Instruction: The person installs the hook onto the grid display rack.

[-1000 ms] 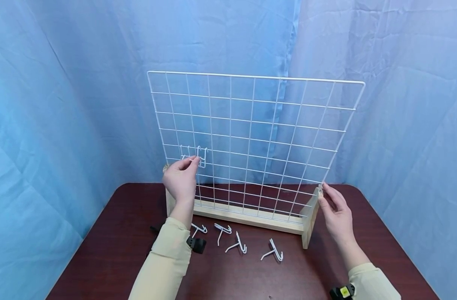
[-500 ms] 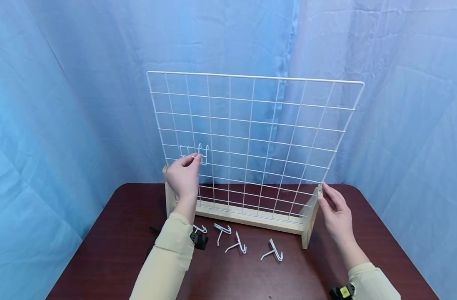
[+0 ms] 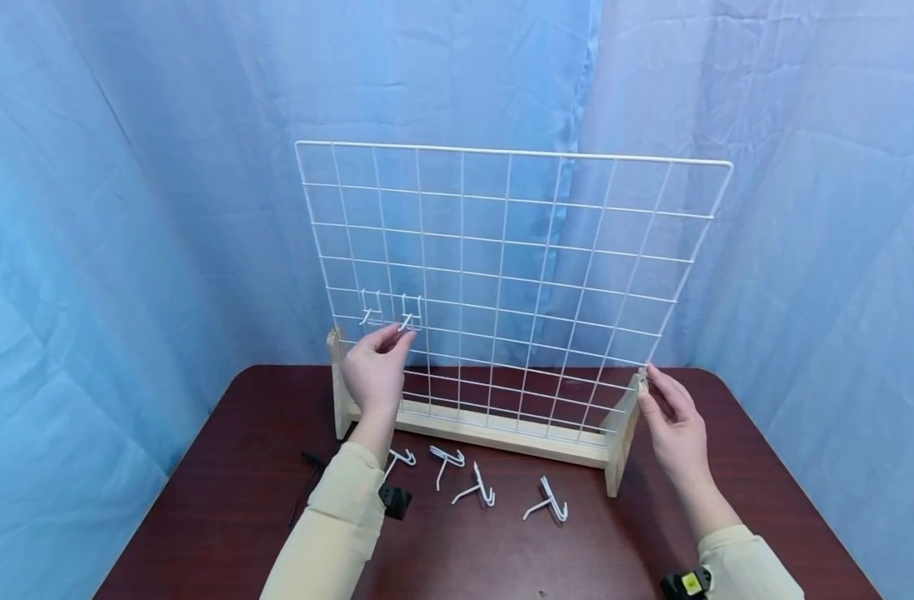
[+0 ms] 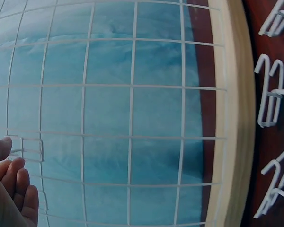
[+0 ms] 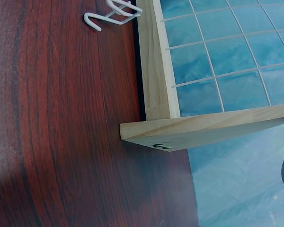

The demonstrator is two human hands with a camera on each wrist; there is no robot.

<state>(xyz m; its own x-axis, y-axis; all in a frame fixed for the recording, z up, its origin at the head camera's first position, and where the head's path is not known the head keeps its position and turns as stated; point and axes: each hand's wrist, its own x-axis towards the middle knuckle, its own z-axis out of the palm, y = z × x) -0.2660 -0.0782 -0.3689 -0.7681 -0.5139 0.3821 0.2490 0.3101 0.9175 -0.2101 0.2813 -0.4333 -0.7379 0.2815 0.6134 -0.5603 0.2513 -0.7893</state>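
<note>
A white wire grid panel (image 3: 460, 237) stands upright in a wooden stand (image 3: 494, 429). Two white wire hooks hang side by side at its lower left: one hook (image 3: 370, 308) and, to its right, another hook (image 3: 410, 313). My left hand (image 3: 376, 367) is just below the right-hand one, its fingertips at the prong; in the left wrist view thumb and fingers (image 4: 20, 177) are parted, with the prong (image 4: 16, 151) showing between. My right hand (image 3: 676, 421) pinches the top of the stand's right side piece (image 3: 623, 433), at the panel's edge.
Several white hooks lie on the dark red-brown table (image 3: 501, 558) before the stand, among them a hook (image 3: 550, 502) at the right and a hook (image 3: 447, 462) farther left. A thin black tool (image 3: 307, 483) lies beside my left sleeve. Blue curtains (image 3: 164, 167) surround the table.
The second hook has come down and slightly right, and now hangs on the grid wire. My left hand has moved lower and right, uncovering both prongs. The right hand keeps its grip.
</note>
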